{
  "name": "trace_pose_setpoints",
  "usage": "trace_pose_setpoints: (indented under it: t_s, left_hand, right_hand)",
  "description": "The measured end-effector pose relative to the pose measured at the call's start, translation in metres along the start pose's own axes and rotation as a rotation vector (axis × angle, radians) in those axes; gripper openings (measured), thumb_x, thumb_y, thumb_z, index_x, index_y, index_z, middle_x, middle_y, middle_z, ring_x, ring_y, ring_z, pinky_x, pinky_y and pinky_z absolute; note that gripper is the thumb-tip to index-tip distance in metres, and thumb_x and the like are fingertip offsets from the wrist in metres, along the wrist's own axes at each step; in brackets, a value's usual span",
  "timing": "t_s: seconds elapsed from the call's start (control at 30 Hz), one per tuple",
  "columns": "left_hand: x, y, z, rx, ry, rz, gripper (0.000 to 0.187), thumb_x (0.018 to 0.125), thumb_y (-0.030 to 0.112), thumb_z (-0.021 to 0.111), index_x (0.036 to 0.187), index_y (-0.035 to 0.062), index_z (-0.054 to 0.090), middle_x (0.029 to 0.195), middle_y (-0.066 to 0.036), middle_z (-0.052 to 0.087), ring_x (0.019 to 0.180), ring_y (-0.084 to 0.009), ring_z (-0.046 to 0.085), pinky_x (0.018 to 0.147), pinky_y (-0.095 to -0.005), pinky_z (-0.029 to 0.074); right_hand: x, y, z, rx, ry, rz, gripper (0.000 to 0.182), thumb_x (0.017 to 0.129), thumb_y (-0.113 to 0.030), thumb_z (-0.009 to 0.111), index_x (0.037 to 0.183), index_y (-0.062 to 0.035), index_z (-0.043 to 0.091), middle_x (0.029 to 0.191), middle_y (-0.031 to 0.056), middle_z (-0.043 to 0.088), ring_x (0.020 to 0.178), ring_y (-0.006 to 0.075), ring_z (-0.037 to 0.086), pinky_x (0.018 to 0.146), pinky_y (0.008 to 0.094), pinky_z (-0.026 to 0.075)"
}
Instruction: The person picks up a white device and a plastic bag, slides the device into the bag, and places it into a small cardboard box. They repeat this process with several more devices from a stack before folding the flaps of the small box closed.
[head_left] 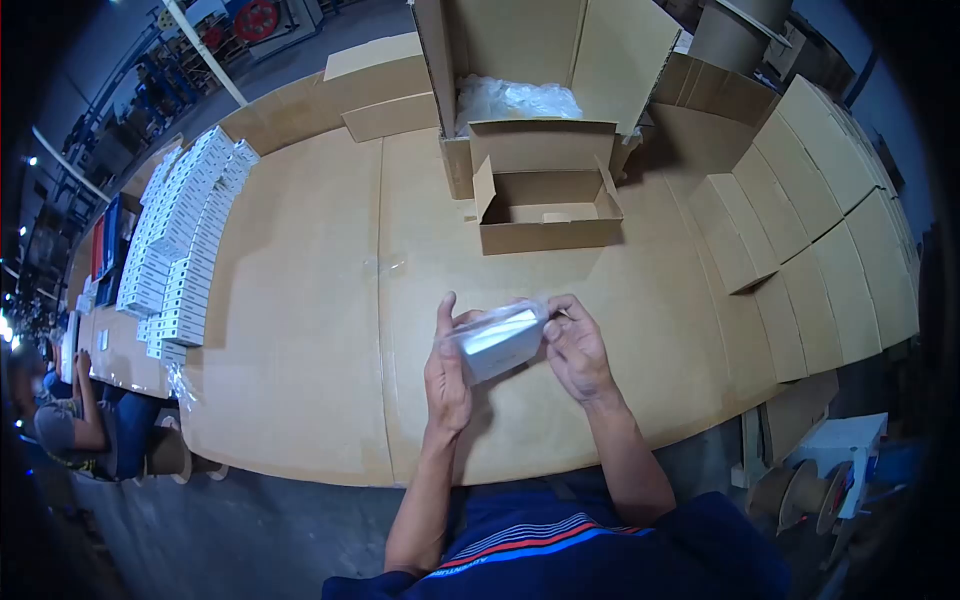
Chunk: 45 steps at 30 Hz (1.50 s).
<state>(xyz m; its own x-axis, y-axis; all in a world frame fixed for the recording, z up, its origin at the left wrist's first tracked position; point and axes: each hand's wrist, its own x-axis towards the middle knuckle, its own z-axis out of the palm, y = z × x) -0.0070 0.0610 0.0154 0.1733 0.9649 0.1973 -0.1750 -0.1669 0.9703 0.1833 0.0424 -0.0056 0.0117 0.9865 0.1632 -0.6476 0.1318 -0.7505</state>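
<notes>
Between my two hands, above the cardboard-covered table, is a small white box [502, 348] in clear plastic wrap. My left hand [449, 375] holds its left side, with the thumb pointing up. At the box's upper right corner, my right hand [577, 350] pinches the edge of the wrap between thumb and fingers. Beyond my hands stands an open brown carton [550, 237], its flaps raised. What lies on the carton's floor is only partly visible, a small pale spot near the front wall.
Stacked white boxes [190, 240] stand at the left of the table [300, 330]. A large carton [625, 60] with clear plastic bags [515, 100] is behind the open one. Closed brown cartons [810, 210] are piled at the right. A seated person [85, 425] is at far left.
</notes>
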Motion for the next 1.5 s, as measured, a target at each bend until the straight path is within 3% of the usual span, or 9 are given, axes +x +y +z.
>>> trace_pose_setpoints:
  t_s: [0.17,0.4,0.53,0.67,0.8,0.9,1.03,1.3,1.5]
  left_hand:
    - [0.006,-0.008,-0.005,-0.042,-0.030,-0.025,0.075,0.113,0.052,0.031,0.163,-0.0026,0.023,0.130,-0.015,0.060,0.121,-0.0206,0.057,0.106,-0.0334,0.043]
    - [0.005,-0.007,0.002,0.027,-0.004,-0.090,0.053,0.106,0.016,0.061,0.152,-0.0009,0.042,0.130,-0.012,0.061,0.119,-0.0196,0.059,0.103,-0.0345,0.048]
    - [-0.003,-0.015,0.011,-0.144,0.104,-0.187,0.028,0.108,0.019,0.060,0.125,-0.0019,0.067,0.112,-0.006,0.069,0.104,-0.0131,0.063,0.090,-0.0283,0.052]
    - [-0.001,0.002,0.016,-0.172,0.224,-0.322,0.033,0.109,0.029,0.060,0.113,-0.0016,0.072,0.096,-0.003,0.070,0.086,-0.0088,0.062,0.075,-0.0254,0.052]
    - [0.003,0.007,0.016,-0.201,0.277,-0.356,0.034,0.109,0.030,0.059,0.111,-0.0014,0.072,0.096,-0.003,0.070,0.087,-0.0088,0.062,0.074,-0.0253,0.053]
    - [0.005,0.008,0.012,-0.190,0.309,-0.354,0.034,0.109,0.030,0.059,0.111,-0.0018,0.071,0.096,-0.004,0.070,0.087,-0.0091,0.063,0.073,-0.0256,0.053]
    - [0.005,-0.003,0.009,-0.154,0.278,-0.293,0.036,0.110,0.031,0.057,0.112,-0.0028,0.070,0.096,-0.005,0.070,0.087,-0.0107,0.064,0.075,-0.0273,0.055]
    - [0.004,-0.003,0.003,-0.191,0.191,-0.265,0.044,0.113,0.038,0.044,0.133,0.0026,0.061,0.103,-0.011,0.069,0.091,-0.0180,0.070,0.084,-0.0355,0.062]
    - [0.003,0.027,0.002,0.016,-0.057,-0.084,0.037,0.104,0.009,0.063,0.140,0.0033,0.055,0.111,-0.009,0.067,0.104,-0.0150,0.066,0.084,-0.0282,0.058]
  right_hand:
    - [-0.001,-0.013,0.023,-0.208,0.047,0.151,0.062,0.093,0.004,0.075,0.145,-0.0040,0.042,0.127,0.0174,0.065,0.119,0.0163,0.062,0.099,0.0307,0.054]
    - [-0.002,-0.009,0.021,-0.375,0.058,-0.023,0.039,0.095,0.006,0.070,0.132,0.0012,0.058,0.119,0.0102,0.066,0.114,0.0154,0.063,0.099,0.0291,0.053]
    - [-0.003,-0.019,0.027,-0.564,0.009,0.024,0.019,0.101,-0.001,0.066,0.119,0.0043,0.067,0.122,0.0146,0.071,0.115,0.0173,0.065,0.101,0.0297,0.052]
    - [-0.007,-0.019,0.025,-0.742,0.060,0.087,0.019,0.105,-0.009,0.062,0.117,0.0048,0.069,0.125,0.0179,0.072,0.116,0.0187,0.066,0.102,0.0298,0.051]
    - [-0.003,-0.024,0.033,-0.540,0.326,-0.008,0.023,0.104,-0.009,0.062,0.123,0.0028,0.067,0.125,0.0202,0.072,0.115,0.0187,0.067,0.099,0.0326,0.053]
    - [-0.004,-0.023,0.024,-0.611,0.088,-0.294,0.021,0.102,-0.006,0.065,0.120,0.0014,0.070,0.133,0.0196,0.068,0.120,0.0213,0.066,0.101,0.0334,0.052]
    - [-0.005,-0.035,0.030,-0.871,-0.182,-0.083,0.028,0.089,0.000,0.076,0.117,-0.0040,0.076,0.137,0.0203,0.066,0.124,0.0301,0.066,0.103,0.0370,0.052]
    - [0.002,-0.042,0.034,-1.040,-0.088,-0.047,0.039,0.080,0.002,0.082,0.117,-0.0058,0.076,0.120,0.0157,0.075,0.115,0.0323,0.070,0.102,0.0398,0.053]
    - [0.000,-0.046,0.022,-1.131,-0.096,-0.111,0.032,0.081,-0.003,0.081,0.113,-0.0052,0.076,0.130,0.0118,0.071,0.125,0.0311,0.064,0.108,0.0418,0.050]
